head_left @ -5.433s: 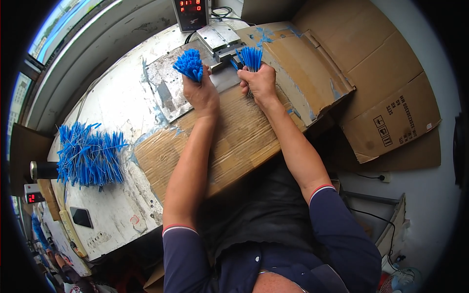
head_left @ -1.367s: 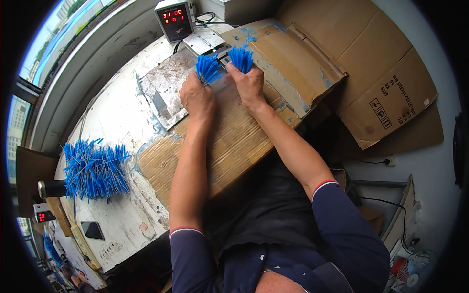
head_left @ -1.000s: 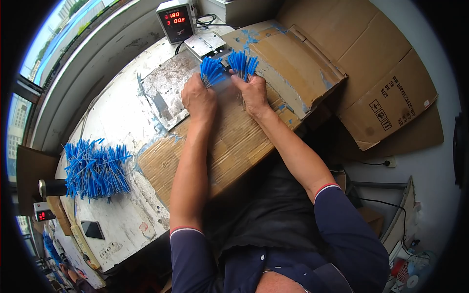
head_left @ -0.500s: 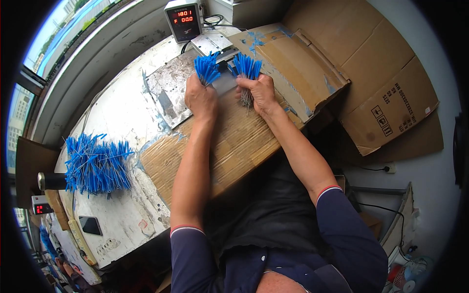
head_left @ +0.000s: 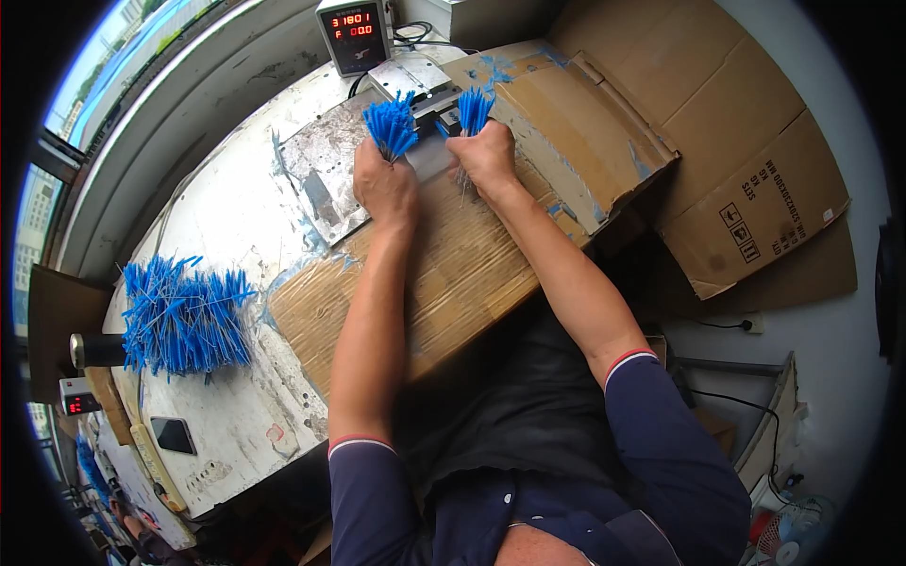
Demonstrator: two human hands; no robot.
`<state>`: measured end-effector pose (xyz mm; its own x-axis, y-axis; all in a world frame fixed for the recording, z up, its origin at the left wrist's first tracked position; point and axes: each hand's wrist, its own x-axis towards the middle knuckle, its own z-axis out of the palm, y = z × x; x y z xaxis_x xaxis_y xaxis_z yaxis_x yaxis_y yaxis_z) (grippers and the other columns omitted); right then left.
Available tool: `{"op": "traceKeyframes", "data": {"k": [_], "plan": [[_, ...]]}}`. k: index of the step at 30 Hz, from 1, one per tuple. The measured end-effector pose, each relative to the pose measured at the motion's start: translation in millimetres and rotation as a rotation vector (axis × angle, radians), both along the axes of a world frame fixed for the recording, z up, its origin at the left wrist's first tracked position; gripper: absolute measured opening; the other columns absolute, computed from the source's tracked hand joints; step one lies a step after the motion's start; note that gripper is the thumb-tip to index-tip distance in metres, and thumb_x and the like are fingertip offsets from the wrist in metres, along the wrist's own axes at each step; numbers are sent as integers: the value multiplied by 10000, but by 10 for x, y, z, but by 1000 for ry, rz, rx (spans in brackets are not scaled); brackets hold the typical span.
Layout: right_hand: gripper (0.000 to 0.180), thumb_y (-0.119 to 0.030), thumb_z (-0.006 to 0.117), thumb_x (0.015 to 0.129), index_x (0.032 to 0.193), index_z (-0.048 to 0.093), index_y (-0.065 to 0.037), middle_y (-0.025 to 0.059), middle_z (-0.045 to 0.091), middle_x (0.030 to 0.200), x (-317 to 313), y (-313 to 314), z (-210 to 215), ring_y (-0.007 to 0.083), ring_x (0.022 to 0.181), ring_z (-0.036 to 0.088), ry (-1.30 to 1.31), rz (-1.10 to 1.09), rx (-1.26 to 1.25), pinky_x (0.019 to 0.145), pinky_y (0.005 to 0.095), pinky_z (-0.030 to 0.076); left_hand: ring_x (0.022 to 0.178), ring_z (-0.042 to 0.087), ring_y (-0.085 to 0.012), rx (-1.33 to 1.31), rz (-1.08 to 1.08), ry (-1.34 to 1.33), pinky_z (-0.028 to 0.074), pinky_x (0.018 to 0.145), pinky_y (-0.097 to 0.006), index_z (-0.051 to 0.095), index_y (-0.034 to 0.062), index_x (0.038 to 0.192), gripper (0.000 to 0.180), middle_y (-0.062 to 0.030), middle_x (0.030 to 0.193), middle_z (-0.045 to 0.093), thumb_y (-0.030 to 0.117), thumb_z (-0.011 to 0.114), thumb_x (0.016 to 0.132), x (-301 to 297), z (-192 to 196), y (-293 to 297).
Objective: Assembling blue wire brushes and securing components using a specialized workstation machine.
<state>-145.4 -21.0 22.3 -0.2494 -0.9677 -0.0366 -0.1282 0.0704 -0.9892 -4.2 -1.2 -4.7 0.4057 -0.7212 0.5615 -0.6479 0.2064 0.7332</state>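
My left hand (head_left: 385, 191) is closed around a bundle of thin wires with blue ends (head_left: 390, 124). The blue ends fan out above the fist. To the right, my right hand (head_left: 487, 160) grips a slimmer bundle of blue-ended wires (head_left: 475, 108), its back turned up and most of its fingers hidden. A few bare wire ends hang below this hand. Both bundles stand close to a small metal device (head_left: 436, 106) on a worn metal plate (head_left: 330, 174). Under my forearms lies a taped cardboard sheet (head_left: 444, 283).
A big pile of blue-ended wires (head_left: 186, 319) rests on the white table (head_left: 231, 222) at left, near a dark cylinder (head_left: 97, 351) and a phone (head_left: 174, 435). Behind the device stands a box with a red digital display (head_left: 354, 38). Cardboard boxes (head_left: 576, 123) flank the right side.
My right hand has moved slightly up and left and rolled over, its back now showing. Its bundle looks narrower. My left hand and bundle have shifted slightly left. The display's digits differ.
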Motion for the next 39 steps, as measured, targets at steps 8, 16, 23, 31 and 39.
{"op": "traceKeyframes", "data": {"k": [8, 16, 23, 31, 39], "plan": [[104, -48, 749, 770, 777, 659, 3, 131, 674, 716, 48, 47, 43, 209, 561, 671, -131, -19, 47, 529, 377, 593, 896, 666, -368, -9, 19, -30, 497, 776, -450, 675, 85, 1064, 165, -166, 937, 673, 187, 669, 935, 64, -76, -47], [132, -64, 752, 819, 809, 658, 27, 125, 655, 685, -24, 138, -41, 209, 535, 653, -526, -7, -38, 467, 357, 584, 820, 676, -431, 103, -27, -119, 502, 744, -519, 646, 65, 987, 124, -218, 843, 694, 146, 625, 895, -31, 68, 73], [82, -29, 756, 840, 849, 676, -11, 78, 653, 679, -55, 195, -67, 181, 542, 652, -594, 90, -147, 483, 354, 599, 806, 660, -417, 103, -52, -195, 493, 745, -518, 612, 42, 912, 65, -212, 815, 678, 84, 598, 864, -33, 93, 83], [65, 4, 756, 808, 840, 700, 8, 98, 695, 720, -139, 212, -52, 185, 537, 661, -574, 125, -144, 501, 311, 572, 858, 652, -378, 108, -53, -254, 487, 761, -494, 616, 45, 890, 70, -169, 859, 671, 78, 599, 830, -47, 55, 60], [61, -35, 751, 807, 831, 696, -24, 73, 684, 718, -160, 276, 45, 152, 522, 635, -564, 182, -114, 491, 296, 543, 837, 674, -391, 54, 5, -171, 515, 742, -475, 643, 45, 989, 126, -184, 897, 687, 59, 603, 871, -32, 44, 56]]}}
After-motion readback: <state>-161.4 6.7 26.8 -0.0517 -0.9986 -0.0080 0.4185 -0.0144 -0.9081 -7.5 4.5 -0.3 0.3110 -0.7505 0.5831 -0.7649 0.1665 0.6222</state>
